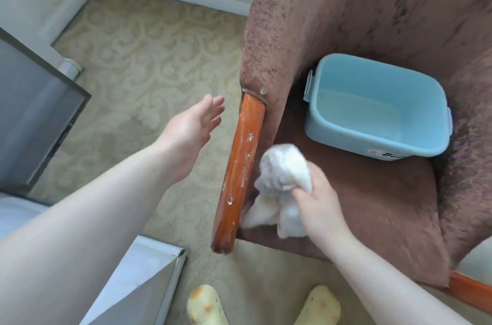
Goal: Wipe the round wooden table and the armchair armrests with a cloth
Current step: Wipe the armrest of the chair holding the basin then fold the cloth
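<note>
the right hand (318, 201) grips a bunched white cloth (282, 186) just beside the wet wooden armrest (239, 167) of the brown armchair (372, 18). the left hand (191, 122) hovers open, fingers spread, left of it. a blue basin (378, 106) sits on the seat.

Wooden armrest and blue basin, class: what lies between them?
In the head view, the white cloth, gripped by the right hand, and brown seat upholstery lie between the wooden armrest and the blue basin.

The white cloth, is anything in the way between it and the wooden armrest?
Nothing visible. The crumpled white cloth, gripped by the right hand, sits right beside the wet orange-brown wooden armrest; the open left hand hovers on the other side.
</note>
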`<state>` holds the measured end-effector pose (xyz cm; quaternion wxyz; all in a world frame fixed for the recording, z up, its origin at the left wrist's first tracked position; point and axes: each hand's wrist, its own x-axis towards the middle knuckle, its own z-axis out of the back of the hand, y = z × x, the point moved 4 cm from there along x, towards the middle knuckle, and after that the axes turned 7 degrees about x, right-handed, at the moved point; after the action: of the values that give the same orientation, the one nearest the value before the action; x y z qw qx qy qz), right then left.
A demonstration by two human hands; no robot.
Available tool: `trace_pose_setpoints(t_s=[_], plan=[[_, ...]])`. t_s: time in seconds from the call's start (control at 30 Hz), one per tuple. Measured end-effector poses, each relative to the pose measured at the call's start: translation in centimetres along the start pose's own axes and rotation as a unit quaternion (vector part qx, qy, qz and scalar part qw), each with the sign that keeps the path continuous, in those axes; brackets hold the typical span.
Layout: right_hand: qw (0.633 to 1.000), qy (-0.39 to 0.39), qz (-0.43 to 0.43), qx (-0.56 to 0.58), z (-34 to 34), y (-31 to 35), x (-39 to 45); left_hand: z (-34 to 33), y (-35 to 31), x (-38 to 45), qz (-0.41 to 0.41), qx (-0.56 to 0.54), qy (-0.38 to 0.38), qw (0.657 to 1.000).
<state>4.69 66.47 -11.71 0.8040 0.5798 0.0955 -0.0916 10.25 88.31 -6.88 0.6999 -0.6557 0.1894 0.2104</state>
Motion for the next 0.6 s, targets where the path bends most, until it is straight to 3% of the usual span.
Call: trace_pose_setpoints(t_s=[0.03,0.1,0.17,0.27,0.4,0.47,0.53,0.6], plan=[[0.995,-0.058,0.042,0.071,1.3,4.0,1.1,-0.2,-0.7,0.3,0.022,-0.015,0.033,0.999],[0.976,-0.075,0.160,0.123,1.5,10.9,3.1,-1.0,-2.0,0.7,0.044,-0.031,0.078,0.995],[0.969,-0.043,0.243,0.005,-1.6,14.3,3.8,-1.6,-3.1,1.0,0.035,-0.049,0.091,0.994],[0.947,-0.001,0.258,-0.193,-6.5,12.0,0.8,-1.1,-3.3,1.2,0.061,-0.133,0.080,0.986],[0.898,0.075,0.361,-0.240,-6.1,7.8,-4.6,0.1,-1.6,1.1,0.093,-0.114,0.123,0.982],[0.923,-0.019,0.353,-0.153,-3.6,9.0,-2.4,-0.1,-1.0,0.9,0.095,-0.120,0.136,0.979],[0.939,-0.179,0.290,-0.042,-1.5,12.2,1.7,-0.3,-0.7,0.8,0.087,-0.102,0.130,0.982],[0.935,-0.219,0.264,-0.092,-2.1,15.5,5.5,-0.3,-0.8,0.8,0.086,-0.107,0.112,0.984]])
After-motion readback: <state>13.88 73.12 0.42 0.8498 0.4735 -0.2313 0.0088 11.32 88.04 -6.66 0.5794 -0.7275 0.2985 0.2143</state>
